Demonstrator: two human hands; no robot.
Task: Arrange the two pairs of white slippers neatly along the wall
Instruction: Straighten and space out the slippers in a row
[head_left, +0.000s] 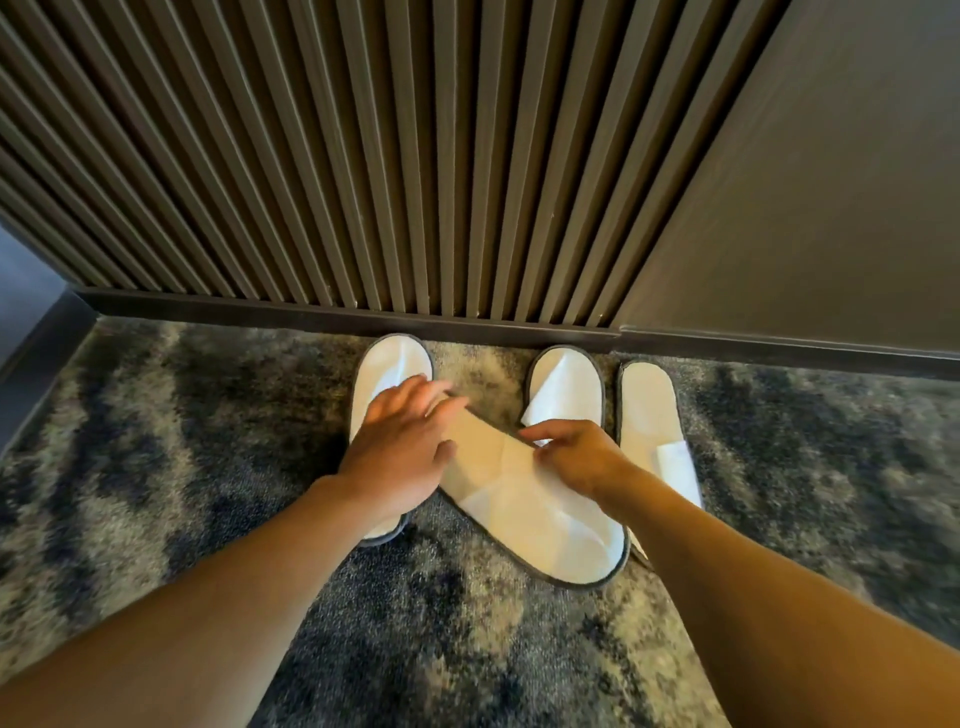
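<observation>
Several white slippers with grey trim lie on the carpet by the slatted wall (363, 156). The leftmost slipper (392, 369) points at the skirting, partly under my left hand (400, 452). A slanted slipper (540, 519) lies diagonally between the others, its toe end up-left. My left hand rests with spread, blurred fingers over that toe end. My right hand (576, 457) pinches the slanted slipper's edge near its middle. Two more slippers stand toe to the wall: one (566, 387) partly covered by my right hand, the other (649, 415) at far right.
Dark skirting (311, 312) runs along the foot of the wall. A smooth dark panel (831, 208) continues to the right. The mottled grey carpet (208, 441) stretches left and right of the slippers. A corner edge (47, 353) closes the left side.
</observation>
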